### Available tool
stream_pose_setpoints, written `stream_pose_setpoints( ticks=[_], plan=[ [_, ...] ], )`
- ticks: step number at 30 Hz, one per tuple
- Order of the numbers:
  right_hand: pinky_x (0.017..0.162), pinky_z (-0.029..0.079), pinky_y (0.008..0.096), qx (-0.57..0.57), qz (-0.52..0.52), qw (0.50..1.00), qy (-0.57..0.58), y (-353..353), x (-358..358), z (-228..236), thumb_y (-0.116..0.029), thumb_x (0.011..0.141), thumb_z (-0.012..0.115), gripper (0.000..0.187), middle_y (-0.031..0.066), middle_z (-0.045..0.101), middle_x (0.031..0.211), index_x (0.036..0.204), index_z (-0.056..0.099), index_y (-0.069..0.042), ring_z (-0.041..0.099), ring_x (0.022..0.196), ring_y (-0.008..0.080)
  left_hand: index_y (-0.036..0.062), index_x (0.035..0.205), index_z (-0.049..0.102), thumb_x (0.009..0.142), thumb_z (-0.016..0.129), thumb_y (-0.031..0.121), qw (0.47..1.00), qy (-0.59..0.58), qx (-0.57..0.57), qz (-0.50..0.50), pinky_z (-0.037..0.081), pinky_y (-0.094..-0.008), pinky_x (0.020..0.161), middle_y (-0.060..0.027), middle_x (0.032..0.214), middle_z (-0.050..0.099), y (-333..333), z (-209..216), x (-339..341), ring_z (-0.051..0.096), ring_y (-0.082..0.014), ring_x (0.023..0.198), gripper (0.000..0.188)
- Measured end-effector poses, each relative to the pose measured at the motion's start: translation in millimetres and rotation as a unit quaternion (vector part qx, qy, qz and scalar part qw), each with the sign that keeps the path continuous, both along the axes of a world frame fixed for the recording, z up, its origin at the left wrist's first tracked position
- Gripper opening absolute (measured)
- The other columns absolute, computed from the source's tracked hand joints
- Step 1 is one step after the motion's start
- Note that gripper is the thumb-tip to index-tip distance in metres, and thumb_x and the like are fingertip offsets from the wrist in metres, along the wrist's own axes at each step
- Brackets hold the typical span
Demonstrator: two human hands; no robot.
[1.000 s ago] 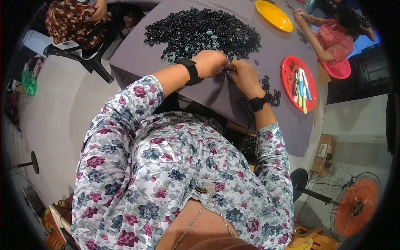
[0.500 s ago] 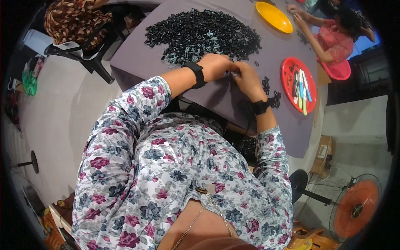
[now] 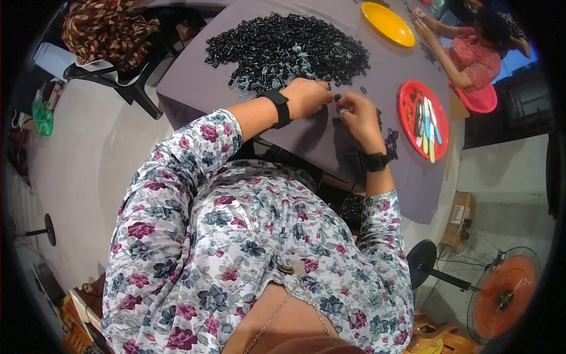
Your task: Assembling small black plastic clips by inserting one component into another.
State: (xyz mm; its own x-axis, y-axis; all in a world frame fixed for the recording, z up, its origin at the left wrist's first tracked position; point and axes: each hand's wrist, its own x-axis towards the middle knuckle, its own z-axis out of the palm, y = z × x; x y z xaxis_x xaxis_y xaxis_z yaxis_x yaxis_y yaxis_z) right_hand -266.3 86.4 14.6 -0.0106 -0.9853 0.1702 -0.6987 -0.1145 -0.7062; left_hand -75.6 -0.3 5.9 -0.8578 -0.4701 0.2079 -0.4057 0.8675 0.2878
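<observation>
A wide heap of small black plastic pieces (image 3: 283,47), with some pale grey-green ones among them, lies on the cloth-covered table (image 3: 194,76). My left hand (image 3: 305,97) is over the heap's near edge, fingers curled; a dark bit shows at its fingertips, too small to name. To its right, my right hand (image 3: 359,120) pinches a small black piece (image 3: 338,98) between thumb and finger. A gap separates the two hands. Beside my right wrist lies a small group of loose black pieces (image 3: 391,141).
A red plate (image 3: 407,121) at the right holds several knife-like tools with white, blue and green handles. Farther back lies a yellow plate (image 3: 386,23). Another person (image 3: 471,59) works at the far right. A fan (image 3: 504,295) and a dark chair (image 3: 138,91) stand beside the table.
My hands were together at the fingertips and have come apart. The right one has moved right and toward me, and a small black piece now shows in its fingers.
</observation>
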Motion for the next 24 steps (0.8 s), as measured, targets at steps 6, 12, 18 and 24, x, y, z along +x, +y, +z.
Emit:
stream_pose_setpoints(
  ticks=[6,12,18,24],
  plan=[
    [0.062,0.048,0.0305,0.033,-0.032,0.999,-0.022,11,-5,4,0.002,0.076,0.063,0.018,0.0073,0.064,0.076,0.093,0.066,0.001,0.059,0.065,0.0152,0.0093,0.1,0.067,0.077,0.062,0.001,1.0,-0.021,0.015,-0.004,0.052,-0.0446,0.079,-0.0108,0.099,0.064,0,1,-3,0.065,-0.0345,0.096,0.025],
    [0.065,0.05,0.0282,0.029,-0.022,0.998,-0.06,12,-2,-6,0.004,0.076,0.062,0.02,0.0072,0.068,0.082,0.095,0.067,0.001,0.062,0.07,0.0134,0.0062,0.097,0.066,0.075,0.062,-0.002,0.997,0.066,0.05,0.011,0.052,-0.0438,0.076,-0.012,0.094,0.065,-1,-10,8,0.065,-0.0351,0.091,0.024],
    [0.069,0.05,0.0249,-0.001,0.021,0.977,-0.212,1,13,-15,0.005,0.079,0.062,0.02,0.0026,0.067,0.087,0.098,0.066,0.001,0.062,0.076,0.0087,0.0024,0.099,0.065,0.091,0.062,0.003,0.859,0.216,0.463,0.03,0.049,-0.0245,0.064,-0.0002,0.083,0.066,1,-5,31,0.061,-0.007,0.074,0.009],
    [0.074,0.049,0.0219,0.003,0.068,0.937,-0.342,0,36,2,0.007,0.083,0.061,0.02,0.0008,0.064,0.093,0.102,0.062,0.0,0.061,0.084,0.0073,0.0001,0.106,0.065,0.09,0.06,0.0,0.702,0.341,0.623,0.047,0.055,-0.0242,0.076,-0.0035,0.095,0.069,11,-2,54,0.066,-0.0102,0.082,0.017]
  ],
)
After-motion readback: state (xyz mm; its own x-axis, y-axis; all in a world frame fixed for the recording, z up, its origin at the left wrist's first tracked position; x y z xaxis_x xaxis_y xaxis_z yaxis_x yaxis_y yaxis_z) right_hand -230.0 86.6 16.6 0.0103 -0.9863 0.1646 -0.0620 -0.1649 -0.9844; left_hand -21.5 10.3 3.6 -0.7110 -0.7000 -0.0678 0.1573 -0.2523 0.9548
